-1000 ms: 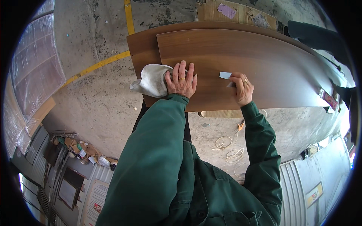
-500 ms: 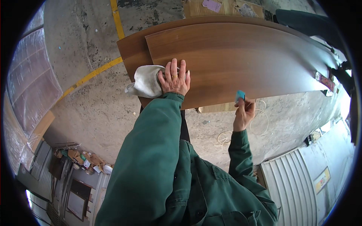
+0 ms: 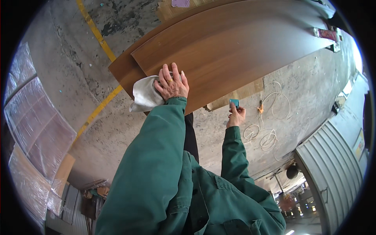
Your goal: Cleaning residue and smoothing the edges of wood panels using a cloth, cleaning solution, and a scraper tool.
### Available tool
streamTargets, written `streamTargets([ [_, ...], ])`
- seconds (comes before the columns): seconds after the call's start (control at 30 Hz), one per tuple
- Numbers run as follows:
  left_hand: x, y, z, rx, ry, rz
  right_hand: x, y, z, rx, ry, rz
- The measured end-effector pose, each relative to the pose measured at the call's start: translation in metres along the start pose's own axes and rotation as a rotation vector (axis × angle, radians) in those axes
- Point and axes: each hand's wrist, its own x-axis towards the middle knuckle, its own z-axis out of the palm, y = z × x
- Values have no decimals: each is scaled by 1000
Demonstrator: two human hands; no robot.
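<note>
A long brown wood-grain panel (image 3: pixel 219 43) lies on another brown panel (image 3: pixel 124 74), which shows along the left end and the far edge. My left hand (image 3: pixel 172 84) presses down near the upper panel's left end. Under its palm and outer fingers is a bunched white cloth (image 3: pixel 144 93), hanging out to the left over the panel's corner. Just off the near edge, my right hand (image 3: pixel 236 116) pinches a small flat teal piece (image 3: pixel 234 103) between thumb and fingers. Its exact kind is unclear.
Corrugated cardboard (image 3: pixel 239 95) shows below the panels. A pale coiled cord (image 3: pixel 269 139) with an orange part lies on the concrete floor at right. Plastic-wrapped panels (image 3: pixel 43 125) stand at left. A pink-and-silver object (image 3: pixel 326 34) sits at the panel's far right.
The view has turned, so the panels now slant upward to the right. My right hand has drawn back from the panel's edge with the teal piece. My left hand stays on the cloth.
</note>
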Motion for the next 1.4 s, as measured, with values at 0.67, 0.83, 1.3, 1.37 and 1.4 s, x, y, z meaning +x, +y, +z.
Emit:
streamTargets([
  [0.67, 0, 0, 1, 34, 5, 27, 29, 4, 9, -430, 75, -213],
  [0.83, 0, -3, 3, 52, 0, 26, 45, -2, 6, -256, -114, -297],
  [1.3, 0, -3, 0, 26, -14, 23, -55, 34, 18, -216, -54, -176],
  [1.37, 3, -6, -3, 35, 0, 23, -55, 32, 20, -77, 29, -95],
  [1.4, 3, -6, -3, 23, 6, 30, -48, 29, 18, -70, 96, -129],
])
